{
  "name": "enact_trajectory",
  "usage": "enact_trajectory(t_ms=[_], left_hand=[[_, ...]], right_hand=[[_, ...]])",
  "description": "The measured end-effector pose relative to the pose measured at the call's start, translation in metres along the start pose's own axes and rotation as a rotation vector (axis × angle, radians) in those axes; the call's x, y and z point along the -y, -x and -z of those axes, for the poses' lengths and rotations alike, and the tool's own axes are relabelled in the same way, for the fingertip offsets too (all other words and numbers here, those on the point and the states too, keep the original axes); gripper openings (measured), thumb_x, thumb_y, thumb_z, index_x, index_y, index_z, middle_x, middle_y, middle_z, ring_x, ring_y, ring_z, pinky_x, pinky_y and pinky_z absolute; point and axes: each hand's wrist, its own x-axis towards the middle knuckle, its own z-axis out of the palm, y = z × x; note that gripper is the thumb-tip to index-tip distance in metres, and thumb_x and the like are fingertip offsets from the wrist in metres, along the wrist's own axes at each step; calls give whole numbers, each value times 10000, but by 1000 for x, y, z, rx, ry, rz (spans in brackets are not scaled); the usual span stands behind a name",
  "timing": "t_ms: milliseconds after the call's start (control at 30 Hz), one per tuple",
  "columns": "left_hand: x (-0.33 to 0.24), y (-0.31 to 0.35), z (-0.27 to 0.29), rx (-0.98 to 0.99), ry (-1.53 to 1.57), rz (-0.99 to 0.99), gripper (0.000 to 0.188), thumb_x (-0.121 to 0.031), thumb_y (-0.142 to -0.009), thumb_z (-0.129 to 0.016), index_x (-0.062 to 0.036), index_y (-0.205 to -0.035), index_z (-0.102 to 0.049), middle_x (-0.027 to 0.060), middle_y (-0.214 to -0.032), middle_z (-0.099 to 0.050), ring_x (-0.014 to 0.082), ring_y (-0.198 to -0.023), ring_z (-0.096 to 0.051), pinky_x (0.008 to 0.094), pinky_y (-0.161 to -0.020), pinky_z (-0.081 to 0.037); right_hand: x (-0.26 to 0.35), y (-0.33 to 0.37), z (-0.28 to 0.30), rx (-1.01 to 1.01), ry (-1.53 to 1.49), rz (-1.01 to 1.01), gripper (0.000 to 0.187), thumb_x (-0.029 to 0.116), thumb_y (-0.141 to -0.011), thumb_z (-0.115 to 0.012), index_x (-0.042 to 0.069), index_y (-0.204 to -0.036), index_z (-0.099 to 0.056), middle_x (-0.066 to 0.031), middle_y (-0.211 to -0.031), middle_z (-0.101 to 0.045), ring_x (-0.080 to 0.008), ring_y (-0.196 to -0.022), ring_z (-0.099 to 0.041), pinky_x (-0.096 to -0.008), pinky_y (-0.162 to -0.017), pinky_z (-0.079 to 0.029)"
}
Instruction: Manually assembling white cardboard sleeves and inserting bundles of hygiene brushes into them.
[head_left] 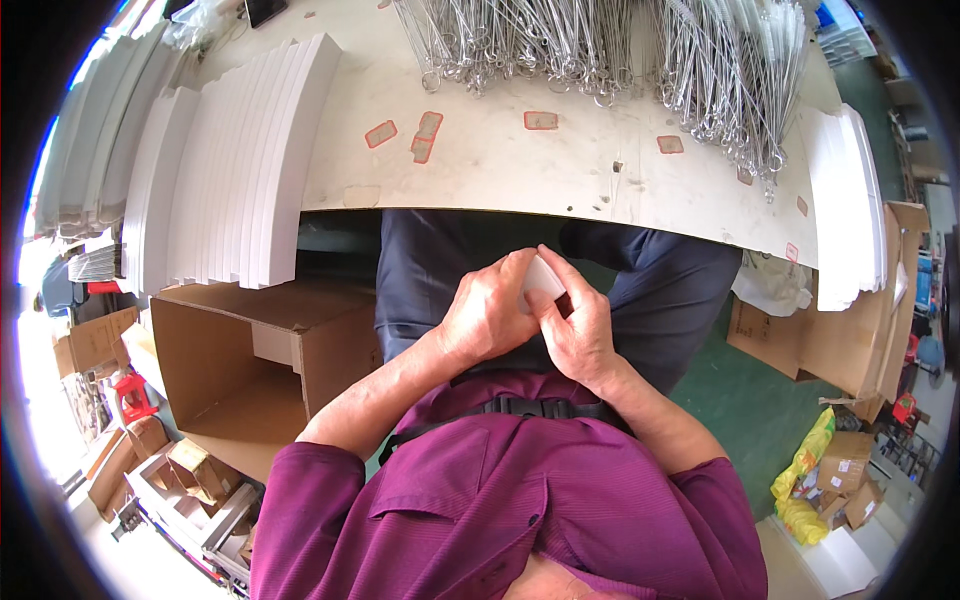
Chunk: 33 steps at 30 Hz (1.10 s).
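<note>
My left hand (488, 308) and my right hand (580, 335) meet in front of my lap, just below the table's near edge. Between them they grip a white box (541, 278), of which only a small pale face shows. My right thumb presses against that face, and the left fingers wrap its other side. The rest of the box is hidden by my hands, so its length cannot be told. On the table (470, 170) above lie bundles of thin wire brushes with looped ends (530, 45), apart from both hands.
Long white boxes (235, 170) stand in a row at the table's left, with more white boxes (845, 200) at its right edge. An open cardboard carton (230, 370) sits below left. Another carton (850, 330) stands at the right. A yellow bag (805, 470) lies on the floor.
</note>
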Motion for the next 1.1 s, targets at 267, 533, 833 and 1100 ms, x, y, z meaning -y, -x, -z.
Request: enact_trajectory(t_ms=[267, 533, 833, 1100], left_hand=[[7, 6, 12, -66, -4, 19, 483, -75, -789, -763, 11, -1238, -606, 259, -1022, -715, 443, -926, -727, 482, -759, -607], [4, 9, -8, -84, -16, 13, 448, -129, -804, -732, 48, -1197, -609, 252, -952, -710, 436, -841, -723, 489, -689, -598], [-21, 9, 76, 99, 226, 253, 476, -202, -919, -773, 21, -1306, -608, 244, -1096, -732, 317, -1021, -745, 395, -885, -577], [-13, 23, 119, 159, 479, 423, 364, -119, -961, -728, 28, -1284, -646, 109, -1064, -734, 151, -962, -691, 327, -873, -562]], right_hand=[[4, -8, -15, 35, 122, 131, 456, 38, -965, -654, -43, -1407, -570, -293, -1152, -703, -388, -972, -746, -405, -817, -595], [-10, 2, -2, 61, 57, 38, 420, 39, -991, -624, -35, -1405, -607, -186, -1001, -742, -165, -834, -684, -309, -756, -549], [29, -45, 9, 26, -134, 54, 421, 86, -1000, -672, -65, -1388, -609, -81, -1087, -739, -84, -943, -645, -254, -877, -526], [37, -66, 3, 27, -490, 44, 409, 56, -998, -708, -75, -1371, -601, -77, -1175, -694, -97, -1031, -648, -267, -918, -542]])
